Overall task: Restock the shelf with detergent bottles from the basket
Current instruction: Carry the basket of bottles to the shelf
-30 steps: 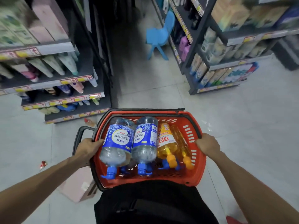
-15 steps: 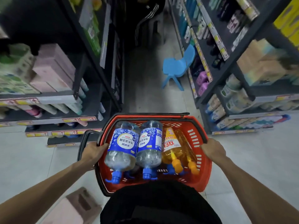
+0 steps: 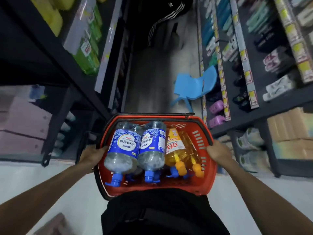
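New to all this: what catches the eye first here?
The red basket stands out, held in front of the person's waist with the left hand and right hand gripping its sides. In it lie clear blue-labelled bottles on the left and amber bottles on the right, pumps toward the person. Ahead, a blue chair stands in the aisle beside the right-hand shelves.

Eight things we can count for sure.
We see one red basket (image 3: 201,131), two clear bottles (image 3: 122,146) with blue labels, two orange bottles (image 3: 174,146), one left hand (image 3: 92,156), one right hand (image 3: 218,152) and one blue chair (image 3: 191,87); blue caps (image 3: 173,172) of bottles lying underneath also show, but we cannot count those.
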Tool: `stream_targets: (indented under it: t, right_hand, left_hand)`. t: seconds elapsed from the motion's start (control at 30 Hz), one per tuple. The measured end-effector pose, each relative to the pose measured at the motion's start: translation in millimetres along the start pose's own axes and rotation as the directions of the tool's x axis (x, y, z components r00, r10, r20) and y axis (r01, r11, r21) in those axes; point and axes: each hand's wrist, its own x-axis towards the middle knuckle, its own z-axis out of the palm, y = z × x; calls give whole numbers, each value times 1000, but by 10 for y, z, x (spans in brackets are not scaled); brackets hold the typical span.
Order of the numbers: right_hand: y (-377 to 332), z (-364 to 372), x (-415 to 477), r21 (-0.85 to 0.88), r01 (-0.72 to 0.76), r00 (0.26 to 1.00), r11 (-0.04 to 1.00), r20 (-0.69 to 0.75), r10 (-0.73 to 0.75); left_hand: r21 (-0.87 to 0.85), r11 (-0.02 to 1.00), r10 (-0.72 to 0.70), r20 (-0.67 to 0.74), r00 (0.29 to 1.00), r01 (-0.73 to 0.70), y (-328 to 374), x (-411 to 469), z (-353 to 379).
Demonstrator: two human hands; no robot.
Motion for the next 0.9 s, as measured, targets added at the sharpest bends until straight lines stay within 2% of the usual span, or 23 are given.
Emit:
stream_targets:
  t: [0.1,0.27,0.37,0.5,0.7,0.9]
  right_hand:
    - [-289,-373,549,1,36,999,999,22,-36]
    - [-854,-1042,1625,-33,183,981,982,71,-181]
    - [-1299,-1529,2312,-141,273,961,952,92,-262]
    - [-1831,-2071,3136,-245,333,940,911,157,-301]
    - [-2647,-2393,3873,-352,399,914,847,229,-335]
    - [-3631,-2513,4497,-424,425,904,800,248,-348]
  left_hand:
    - [-18,999,-41,-6,999,41,419,190,59]
    - [-101,983,-159,-82,984,150,1018,559,350]
    - [-142,963,-248,-135,959,229,1537,509,543]
    - [-185,949,-285,-153,946,256,2036,579,809]
    - [-284,905,-371,-161,915,317,2457,875,989]
    - [-476,802,-459,-103,883,362,2619,1607,1096]
